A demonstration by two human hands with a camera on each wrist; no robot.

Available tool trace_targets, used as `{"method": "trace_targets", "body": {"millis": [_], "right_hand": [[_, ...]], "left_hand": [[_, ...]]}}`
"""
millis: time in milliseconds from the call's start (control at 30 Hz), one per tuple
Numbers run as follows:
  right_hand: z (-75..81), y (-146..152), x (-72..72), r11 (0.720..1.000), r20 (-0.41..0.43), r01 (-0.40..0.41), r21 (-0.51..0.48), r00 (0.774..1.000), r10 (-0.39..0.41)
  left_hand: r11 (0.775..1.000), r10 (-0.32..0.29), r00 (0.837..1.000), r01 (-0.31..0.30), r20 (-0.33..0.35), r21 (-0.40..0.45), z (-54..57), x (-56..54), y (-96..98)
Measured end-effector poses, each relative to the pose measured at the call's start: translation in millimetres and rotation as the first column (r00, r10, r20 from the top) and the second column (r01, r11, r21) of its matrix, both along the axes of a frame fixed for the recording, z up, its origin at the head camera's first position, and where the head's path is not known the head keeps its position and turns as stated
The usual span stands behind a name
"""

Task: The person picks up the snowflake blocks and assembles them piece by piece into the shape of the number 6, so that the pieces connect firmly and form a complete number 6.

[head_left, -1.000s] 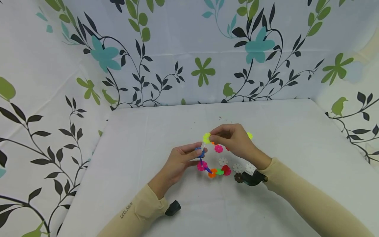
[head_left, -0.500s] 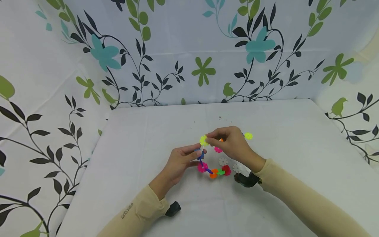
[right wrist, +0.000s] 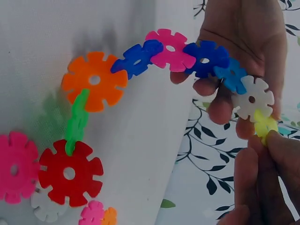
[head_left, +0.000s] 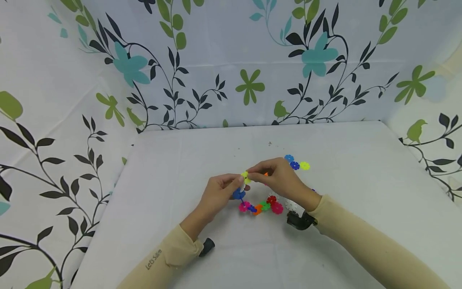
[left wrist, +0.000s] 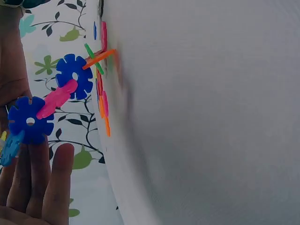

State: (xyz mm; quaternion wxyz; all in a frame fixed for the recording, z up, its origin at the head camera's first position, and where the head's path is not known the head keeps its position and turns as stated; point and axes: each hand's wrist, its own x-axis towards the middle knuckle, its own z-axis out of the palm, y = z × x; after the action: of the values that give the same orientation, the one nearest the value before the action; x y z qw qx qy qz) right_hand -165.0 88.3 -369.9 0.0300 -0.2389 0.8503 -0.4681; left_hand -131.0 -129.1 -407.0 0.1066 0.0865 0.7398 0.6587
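Observation:
Both hands hold a curved chain of notched plastic snowflake discs above the table. My left hand (head_left: 220, 194) grips the chain near its upper end, about the white disc (right wrist: 253, 99) and the light blue disc (right wrist: 230, 76). My right hand (head_left: 279, 176) pinches the yellow disc (right wrist: 265, 123) between thumb and fingertips, its edge against the white disc. From there the chain hangs through a dark blue disc (left wrist: 31, 120), a pink disc (right wrist: 170, 49), another blue one, an orange disc (right wrist: 94, 80), a green disc (right wrist: 77, 119) and a red disc (right wrist: 70, 172).
Loose discs lie on the white table (head_left: 173, 160). A loose yellow disc (head_left: 304, 165) and two blue discs lie beyond the right hand; white discs (head_left: 290, 205) lie below the right wrist, and a pink disc (right wrist: 16, 168) beside the red one. A patterned cloth stands behind.
My right hand has moved left and down with the yellow disc, bringing it closer to my left fingers. Blue discs behind the right hand have come into view.

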Motion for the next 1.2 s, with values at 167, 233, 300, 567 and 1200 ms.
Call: {"method": "trace_targets", "body": {"millis": [167, 233, 300, 567, 1200], "right_hand": [[-0.6, 7.6, -3.5, 1.000, 0.036, 0.005, -0.015, 0.999, -0.004], [-1.6, 14.7, -6.9, 0.999, 0.034, 0.038, -0.037, 0.999, -0.037], [-2.8, 23.8, -11.6, 0.995, 0.025, 0.076, -0.071, 0.997, -0.075], [-11.2, 64.7, -32.4, 0.940, 0.089, 0.305, -0.156, 0.952, -0.294], [-27.7, 113.1, -50.8, 0.858, 0.143, 0.500, -0.119, 0.864, -0.483]], "left_hand": [[0.991, 0.026, 0.994, -0.040, -0.107, -0.131, 2.0, 0.4, -2.6], [0.987, 0.058, 0.992, -0.073, -0.109, -0.143, 1.9, -0.9, -4.4], [0.989, 0.093, 0.993, -0.101, -0.071, -0.108, 1.1, -2.9, -6.8], [0.979, 0.192, 0.969, -0.201, 0.158, 0.044, 0.6, -11.1, -14.8], [0.968, 0.163, 0.968, -0.194, 0.193, 0.159, 2.1, -11.1, -18.7]]}}
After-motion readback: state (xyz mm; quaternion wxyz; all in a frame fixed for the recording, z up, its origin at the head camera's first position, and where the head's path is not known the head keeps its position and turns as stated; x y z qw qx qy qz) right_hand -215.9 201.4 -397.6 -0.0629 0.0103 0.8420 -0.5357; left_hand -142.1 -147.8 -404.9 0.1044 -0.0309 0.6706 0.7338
